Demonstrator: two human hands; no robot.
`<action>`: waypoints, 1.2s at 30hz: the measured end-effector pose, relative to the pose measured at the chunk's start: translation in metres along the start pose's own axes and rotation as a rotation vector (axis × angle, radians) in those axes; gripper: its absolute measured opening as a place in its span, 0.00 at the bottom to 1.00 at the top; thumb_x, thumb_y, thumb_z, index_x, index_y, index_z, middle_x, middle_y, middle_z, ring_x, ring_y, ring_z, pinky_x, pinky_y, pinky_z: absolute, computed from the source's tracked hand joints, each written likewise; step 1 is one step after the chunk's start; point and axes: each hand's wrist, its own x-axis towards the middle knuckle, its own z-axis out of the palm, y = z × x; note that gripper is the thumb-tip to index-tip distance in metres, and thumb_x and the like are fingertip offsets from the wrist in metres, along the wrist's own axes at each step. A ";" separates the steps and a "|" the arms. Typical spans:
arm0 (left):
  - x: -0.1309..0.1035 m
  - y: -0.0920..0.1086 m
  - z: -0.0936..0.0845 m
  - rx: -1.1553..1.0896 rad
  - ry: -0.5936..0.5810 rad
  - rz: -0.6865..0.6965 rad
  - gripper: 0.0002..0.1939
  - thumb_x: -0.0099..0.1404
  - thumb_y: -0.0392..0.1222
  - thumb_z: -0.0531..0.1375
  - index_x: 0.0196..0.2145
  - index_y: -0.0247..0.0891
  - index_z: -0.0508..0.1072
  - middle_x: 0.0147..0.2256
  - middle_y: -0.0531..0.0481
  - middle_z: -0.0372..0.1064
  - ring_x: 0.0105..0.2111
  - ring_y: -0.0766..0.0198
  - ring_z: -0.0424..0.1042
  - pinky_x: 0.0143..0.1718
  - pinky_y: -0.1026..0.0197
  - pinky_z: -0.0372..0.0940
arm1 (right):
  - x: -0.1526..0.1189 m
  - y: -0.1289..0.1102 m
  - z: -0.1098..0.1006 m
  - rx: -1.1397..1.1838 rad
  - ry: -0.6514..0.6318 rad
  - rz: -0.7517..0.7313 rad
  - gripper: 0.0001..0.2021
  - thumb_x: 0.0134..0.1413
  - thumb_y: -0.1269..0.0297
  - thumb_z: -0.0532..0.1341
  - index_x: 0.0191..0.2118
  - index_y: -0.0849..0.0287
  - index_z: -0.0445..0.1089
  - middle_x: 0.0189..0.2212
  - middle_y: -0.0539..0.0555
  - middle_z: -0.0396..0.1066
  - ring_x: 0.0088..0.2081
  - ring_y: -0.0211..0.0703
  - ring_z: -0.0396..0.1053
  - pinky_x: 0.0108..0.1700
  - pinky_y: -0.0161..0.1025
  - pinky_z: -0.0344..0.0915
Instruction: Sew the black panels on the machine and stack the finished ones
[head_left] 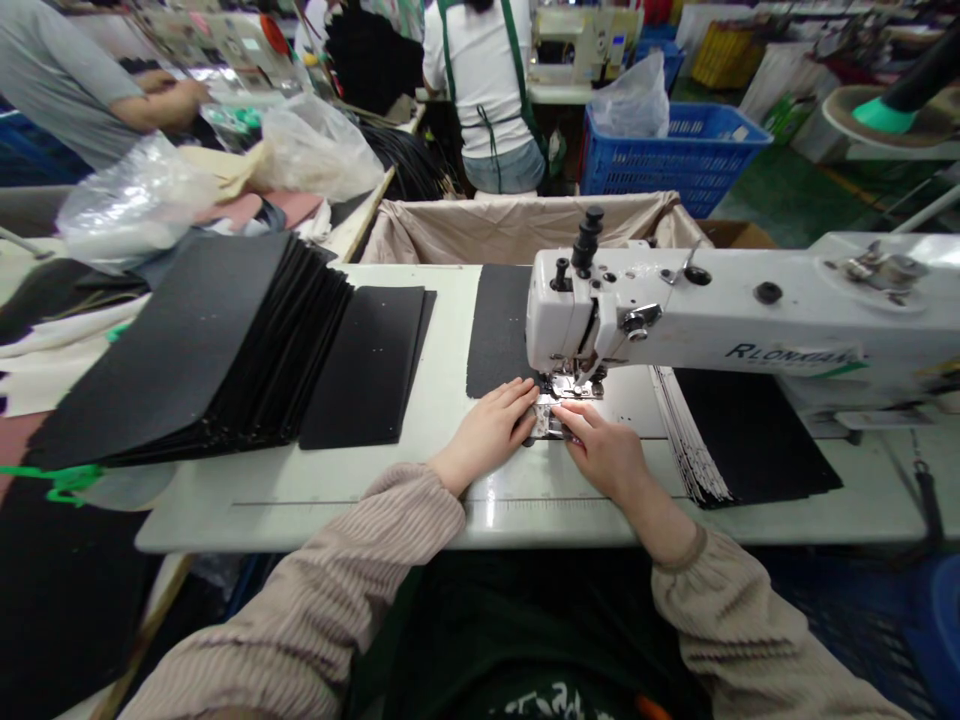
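Note:
A white sewing machine [637, 310] stands on the pale table, its lit presser foot [574, 386] just beyond my fingertips. A black panel [495, 325] lies flat to the left of the foot, partly hidden behind the machine head. My left hand [491, 430] lies flat with fingers stretched out, its fingertips by the panel's near corner and the metal plate. My right hand [606, 450] has its fingers drawn together at the metal guide [546, 418] in front of the foot. Whatever is between those fingers is too small to make out.
Left of my hands lie a thin pile of black panels [367, 365] and a tall fanned stack [187, 340]. More panels with pale edges [750, 435] sit under the machine arm. Behind the table are a cloth-lined bin [525, 228], a blue crate [675, 155] and co-workers.

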 end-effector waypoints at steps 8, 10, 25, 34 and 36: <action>0.001 0.001 0.002 -0.004 0.033 -0.006 0.22 0.72 0.47 0.52 0.61 0.37 0.65 0.62 0.42 0.61 0.63 0.54 0.59 0.65 0.47 0.56 | 0.000 -0.001 -0.001 -0.002 -0.010 0.001 0.25 0.61 0.66 0.55 0.63 0.47 0.62 0.61 0.51 0.65 0.45 0.44 0.73 0.40 0.39 0.70; 0.001 0.001 0.002 -0.001 0.029 -0.006 0.23 0.72 0.47 0.52 0.61 0.37 0.64 0.62 0.42 0.61 0.64 0.54 0.59 0.65 0.47 0.55 | 0.000 -0.001 -0.001 0.001 -0.009 0.000 0.24 0.61 0.66 0.54 0.63 0.47 0.62 0.61 0.51 0.65 0.45 0.44 0.73 0.40 0.39 0.70; 0.004 -0.001 0.003 -0.003 0.011 -0.018 0.25 0.72 0.48 0.53 0.62 0.36 0.63 0.63 0.41 0.59 0.65 0.53 0.57 0.66 0.46 0.54 | 0.000 0.000 0.000 0.010 0.001 0.000 0.25 0.60 0.66 0.55 0.63 0.47 0.62 0.61 0.51 0.65 0.46 0.44 0.73 0.41 0.39 0.70; 0.006 -0.001 0.005 -0.009 0.018 -0.027 0.25 0.72 0.46 0.53 0.63 0.35 0.62 0.64 0.40 0.57 0.66 0.53 0.54 0.67 0.46 0.51 | 0.000 0.000 0.002 0.023 0.013 0.007 0.24 0.61 0.66 0.54 0.62 0.47 0.63 0.61 0.50 0.65 0.46 0.44 0.73 0.41 0.38 0.69; 0.005 -0.001 0.005 -0.010 0.015 -0.026 0.25 0.72 0.47 0.53 0.63 0.35 0.61 0.65 0.41 0.56 0.66 0.53 0.55 0.66 0.46 0.52 | 0.000 0.000 0.002 0.020 0.007 0.004 0.25 0.60 0.66 0.54 0.63 0.47 0.62 0.61 0.50 0.65 0.46 0.44 0.73 0.41 0.39 0.69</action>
